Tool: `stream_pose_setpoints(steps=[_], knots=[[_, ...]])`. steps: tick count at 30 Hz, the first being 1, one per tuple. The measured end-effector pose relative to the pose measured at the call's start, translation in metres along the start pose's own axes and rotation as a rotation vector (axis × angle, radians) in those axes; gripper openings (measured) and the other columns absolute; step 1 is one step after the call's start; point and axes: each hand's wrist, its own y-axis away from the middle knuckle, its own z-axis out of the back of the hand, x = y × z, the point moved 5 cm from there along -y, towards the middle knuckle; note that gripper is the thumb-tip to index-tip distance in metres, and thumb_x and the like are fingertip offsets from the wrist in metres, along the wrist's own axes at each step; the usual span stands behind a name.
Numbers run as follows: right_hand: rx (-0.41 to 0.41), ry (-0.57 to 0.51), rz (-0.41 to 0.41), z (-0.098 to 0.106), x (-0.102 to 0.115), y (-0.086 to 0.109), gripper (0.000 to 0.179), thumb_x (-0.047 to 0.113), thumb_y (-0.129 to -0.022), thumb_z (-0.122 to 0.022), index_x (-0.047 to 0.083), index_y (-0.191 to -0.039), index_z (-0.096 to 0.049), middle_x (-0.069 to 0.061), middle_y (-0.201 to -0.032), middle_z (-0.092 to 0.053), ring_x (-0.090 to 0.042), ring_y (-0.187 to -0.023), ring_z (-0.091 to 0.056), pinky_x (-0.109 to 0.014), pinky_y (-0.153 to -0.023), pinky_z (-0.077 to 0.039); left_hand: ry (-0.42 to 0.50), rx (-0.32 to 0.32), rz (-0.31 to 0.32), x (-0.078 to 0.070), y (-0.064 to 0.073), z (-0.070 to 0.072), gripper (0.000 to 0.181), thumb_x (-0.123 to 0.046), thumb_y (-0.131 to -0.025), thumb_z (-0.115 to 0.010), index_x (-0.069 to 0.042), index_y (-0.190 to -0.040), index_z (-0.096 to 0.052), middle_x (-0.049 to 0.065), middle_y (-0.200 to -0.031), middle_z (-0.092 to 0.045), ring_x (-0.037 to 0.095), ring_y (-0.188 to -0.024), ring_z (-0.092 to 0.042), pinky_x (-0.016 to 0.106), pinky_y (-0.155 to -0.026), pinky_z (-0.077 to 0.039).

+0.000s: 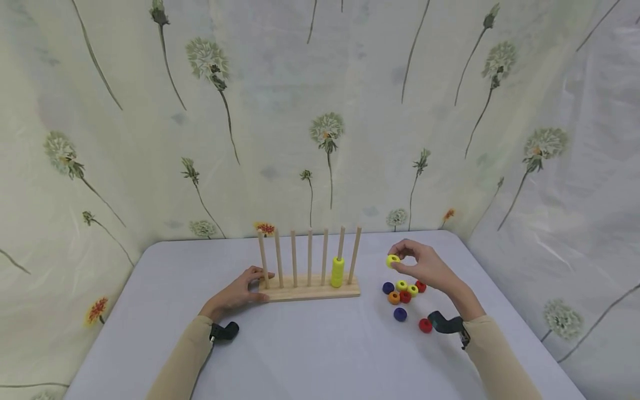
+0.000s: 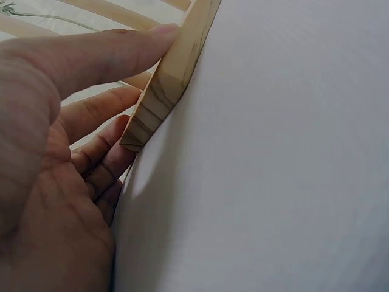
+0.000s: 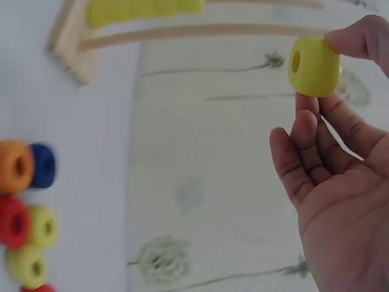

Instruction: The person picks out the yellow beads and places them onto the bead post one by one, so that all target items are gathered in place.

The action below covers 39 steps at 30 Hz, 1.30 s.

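At lower centre-left of the frame, the left hand (image 1: 242,290) grips the wooden rack (image 1: 312,293), probably for steadiness, while at right the right hand (image 1: 425,268) pinches a yellow bead (image 3: 317,67), apparently keeping its hole free.

Yellow bead (image 3: 320,68), pale tan rack (image 1: 311,293), dandelion-patterned backdrop (image 1: 270,100)

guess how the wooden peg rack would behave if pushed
The wooden peg rack would probably slide rather than roll, given its flat base. Pushed high on its tall pegs, it might tip. Its visible wood grain suggests stiffness.
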Motion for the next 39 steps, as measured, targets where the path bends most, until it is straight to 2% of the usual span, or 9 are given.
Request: stream_pose_setpoints(steps=[4,9,19,21,27,34,39], knots=[[-0.010,-0.043,0.058,0.005,0.026,-0.021,0.026,0.030,-0.088,-0.071,0.016,-0.107,-0.061,0.002,-0.102,-0.063,-0.015,-0.097,-0.057,-0.047,-0.097,-0.046,0.001,-0.001,0.001,0.001,0.000,0.001,0.060,-0.029,-0.078,-0.080,-0.019,-0.132,-0.059,0.008,-0.136,-0.041,0.033,-0.138,-0.026,0.062,-0.113,-0.015],[-0.008,-0.081,0.087,0.008,0.051,-0.043,0.027,0.031,-0.088,-0.070,0.015,-0.108,-0.060,-0.001,-0.105,-0.062,-0.017,-0.099,-0.056,-0.046,-0.098,-0.043,0.013,0.010,-0.020,0.002,-0.002,0.001,0.059,-0.026,-0.079,-0.079,-0.017,-0.133,-0.058,0.009,-0.136,-0.041,0.034,-0.138,-0.026,0.063,-0.112,-0.015],[0.011,-0.065,0.170,0.005,0.086,-0.083,0.024,0.033,-0.088,-0.071,0.017,-0.104,-0.062,0.001,-0.104,-0.062,-0.016,-0.097,-0.057,-0.041,-0.095,-0.045,0.014,0.002,0.007,0.006,-0.002,0.003,0.060,-0.030,-0.076,-0.082,-0.021,-0.132,-0.060,0.006,-0.136,-0.041,0.032,-0.139,-0.026,0.061,-0.114,-0.014],[0.021,-0.066,0.190,0.002,0.091,-0.089,0.022,0.031,-0.088,-0.071,0.017,-0.103,-0.063,0.000,-0.105,-0.062,-0.016,-0.096,-0.056,-0.041,-0.093,-0.046,0.002,0.005,-0.008,0.005,-0.002,0.003,0.060,-0.031,-0.077,-0.081,-0.021,-0.132,-0.059,0.007,-0.136,-0.042,0.032,-0.138,-0.027,0.061,-0.113,-0.016],[0.044,-0.062,0.201,-0.005,0.096,-0.098,0.021,0.030,-0.088,-0.070,0.016,-0.102,-0.064,0.000,-0.105,-0.063,-0.016,-0.096,-0.056,-0.042,-0.092,-0.045,-0.011,0.022,-0.054,0.005,-0.004,0.002,0.059,-0.030,-0.080,-0.079,-0.017,-0.133,-0.058,0.009,-0.130,-0.044,0.031,-0.127,-0.037,0.057,-0.108,-0.026],[0.075,-0.053,0.193,-0.011,0.101,-0.100,0.021,0.029,-0.087,-0.072,0.015,-0.102,-0.064,-0.002,-0.106,-0.063,-0.021,-0.098,-0.057,-0.041,-0.091,-0.046,0.008,0.010,-0.042,0.002,-0.002,0.001,0.057,-0.023,-0.081,-0.078,-0.015,-0.134,-0.057,0.008,-0.133,-0.043,0.031,-0.130,-0.035,0.060,-0.108,-0.024],[0.103,-0.044,0.179,-0.017,0.099,-0.100,0.022,0.028,-0.088,-0.071,0.015,-0.103,-0.064,-0.002,-0.107,-0.063,-0.019,-0.098,-0.056,-0.039,-0.089,-0.046,0.011,-0.004,-0.037,0.002,-0.001,0.001,0.056,-0.019,-0.082,-0.077,-0.012,-0.134,-0.057,0.011,-0.135,-0.042,0.033,-0.131,-0.034,0.061,-0.109,-0.023]])
